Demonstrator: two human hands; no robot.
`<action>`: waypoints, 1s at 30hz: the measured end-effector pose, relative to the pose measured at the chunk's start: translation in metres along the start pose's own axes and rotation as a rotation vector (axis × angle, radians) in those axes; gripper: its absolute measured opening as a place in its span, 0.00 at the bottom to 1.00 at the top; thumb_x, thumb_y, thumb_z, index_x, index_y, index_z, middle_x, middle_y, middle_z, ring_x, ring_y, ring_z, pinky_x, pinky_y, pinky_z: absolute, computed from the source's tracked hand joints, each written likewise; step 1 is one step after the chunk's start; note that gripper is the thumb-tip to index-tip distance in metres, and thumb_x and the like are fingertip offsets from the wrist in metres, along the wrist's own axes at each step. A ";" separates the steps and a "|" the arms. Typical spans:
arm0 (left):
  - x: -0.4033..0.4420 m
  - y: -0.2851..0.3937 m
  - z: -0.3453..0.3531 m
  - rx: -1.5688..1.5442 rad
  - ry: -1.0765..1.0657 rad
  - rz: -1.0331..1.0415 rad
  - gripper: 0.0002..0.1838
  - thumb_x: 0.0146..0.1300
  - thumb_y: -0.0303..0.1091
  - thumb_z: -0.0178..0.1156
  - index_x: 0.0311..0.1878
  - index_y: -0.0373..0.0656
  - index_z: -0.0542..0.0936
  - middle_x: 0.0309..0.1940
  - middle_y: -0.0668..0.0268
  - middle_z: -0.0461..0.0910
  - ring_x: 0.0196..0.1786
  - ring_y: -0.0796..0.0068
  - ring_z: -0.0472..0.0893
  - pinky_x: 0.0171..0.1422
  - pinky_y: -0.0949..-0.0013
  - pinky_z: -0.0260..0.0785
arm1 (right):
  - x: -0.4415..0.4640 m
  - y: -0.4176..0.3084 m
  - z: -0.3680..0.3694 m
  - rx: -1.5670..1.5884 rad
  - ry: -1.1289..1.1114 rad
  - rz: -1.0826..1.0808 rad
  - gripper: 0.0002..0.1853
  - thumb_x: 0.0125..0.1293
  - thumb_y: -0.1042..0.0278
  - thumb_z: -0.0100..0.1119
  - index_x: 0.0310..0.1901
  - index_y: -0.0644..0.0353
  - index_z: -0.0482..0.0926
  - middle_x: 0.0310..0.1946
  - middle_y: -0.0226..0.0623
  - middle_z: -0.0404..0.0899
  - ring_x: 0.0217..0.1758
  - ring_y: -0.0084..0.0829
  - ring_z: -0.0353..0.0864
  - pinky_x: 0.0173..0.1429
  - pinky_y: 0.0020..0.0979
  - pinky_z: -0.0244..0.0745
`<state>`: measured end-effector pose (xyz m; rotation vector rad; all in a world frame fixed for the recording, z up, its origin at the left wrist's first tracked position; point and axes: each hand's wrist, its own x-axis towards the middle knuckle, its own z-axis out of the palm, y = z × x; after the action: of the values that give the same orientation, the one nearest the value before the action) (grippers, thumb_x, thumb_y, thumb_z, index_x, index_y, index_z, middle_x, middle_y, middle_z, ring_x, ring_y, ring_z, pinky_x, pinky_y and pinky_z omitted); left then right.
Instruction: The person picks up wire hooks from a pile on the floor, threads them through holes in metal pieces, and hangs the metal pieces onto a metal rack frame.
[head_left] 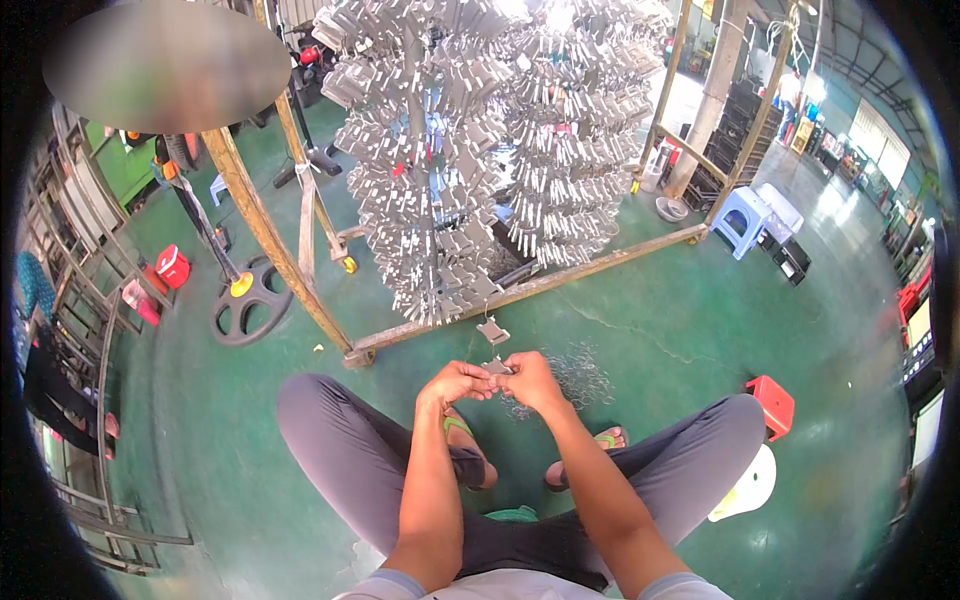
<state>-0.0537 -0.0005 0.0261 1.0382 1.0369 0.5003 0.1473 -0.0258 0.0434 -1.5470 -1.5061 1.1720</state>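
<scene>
Between my knees, my left hand and my right hand meet around a small grey metal plate. The fingers of both hands are closed on it, one hand at each side, and cover much of it. Just above hangs another notched metal plate, which seems linked by thin wire to the plate in my hands and to the hanging bunch above. A scattered pile of thin wire hooks lies on the floor just past my right hand.
Dense columns of similar metal parts hang from a wheeled wooden frame in front. A blue stool stands at right, with a red stool by my right knee. A dark wheel-shaped base rests at left. Another person is at the far left.
</scene>
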 end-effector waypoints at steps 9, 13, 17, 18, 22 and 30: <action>-0.026 0.032 -0.011 0.374 0.183 -0.054 0.08 0.56 0.23 0.71 0.38 0.28 0.88 0.27 0.57 0.88 0.27 0.70 0.87 0.30 0.66 0.80 | 0.004 -0.008 0.016 -0.022 -0.138 -0.078 0.09 0.55 0.71 0.77 0.31 0.67 0.87 0.22 0.42 0.85 0.22 0.26 0.82 0.30 0.35 0.76; -0.009 0.006 -0.027 0.435 0.147 -0.071 0.03 0.52 0.21 0.68 0.30 0.32 0.88 0.26 0.56 0.88 0.26 0.68 0.88 0.29 0.63 0.80 | 0.009 -0.017 0.010 0.146 -0.365 0.038 0.08 0.57 0.74 0.77 0.30 0.69 0.86 0.25 0.35 0.85 0.24 0.22 0.83 0.29 0.28 0.79; -0.014 0.005 -0.020 0.589 0.344 -0.146 0.06 0.50 0.24 0.69 0.28 0.30 0.88 0.26 0.54 0.88 0.31 0.71 0.90 0.37 0.67 0.83 | 0.003 -0.032 0.005 -0.049 -0.231 0.088 0.10 0.54 0.71 0.77 0.30 0.69 0.86 0.23 0.39 0.85 0.24 0.26 0.85 0.30 0.31 0.80; -0.024 0.018 -0.017 0.542 0.390 -0.133 0.05 0.51 0.24 0.68 0.28 0.30 0.88 0.26 0.54 0.88 0.31 0.70 0.90 0.37 0.67 0.83 | 0.001 -0.032 0.005 -0.113 -0.136 0.075 0.11 0.53 0.70 0.77 0.30 0.69 0.86 0.22 0.41 0.85 0.24 0.28 0.86 0.31 0.32 0.80; -0.049 0.049 -0.022 0.234 0.474 0.116 0.08 0.58 0.24 0.67 0.37 0.27 0.86 0.31 0.53 0.89 0.31 0.66 0.90 0.36 0.67 0.85 | -0.001 -0.026 0.011 -0.275 0.162 0.028 0.15 0.50 0.64 0.76 0.31 0.69 0.86 0.25 0.52 0.85 0.30 0.44 0.89 0.40 0.42 0.82; -0.063 0.072 -0.005 -0.045 0.494 0.271 0.10 0.66 0.24 0.67 0.48 0.29 0.84 0.39 0.51 0.89 0.38 0.66 0.91 0.44 0.69 0.87 | 0.000 -0.032 0.024 -0.232 0.333 0.051 0.14 0.52 0.66 0.75 0.35 0.68 0.87 0.34 0.58 0.87 0.42 0.58 0.88 0.48 0.48 0.83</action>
<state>-0.0783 -0.0130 0.1178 1.0447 1.3147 1.0341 0.1127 -0.0252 0.0637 -1.8403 -1.4196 0.7374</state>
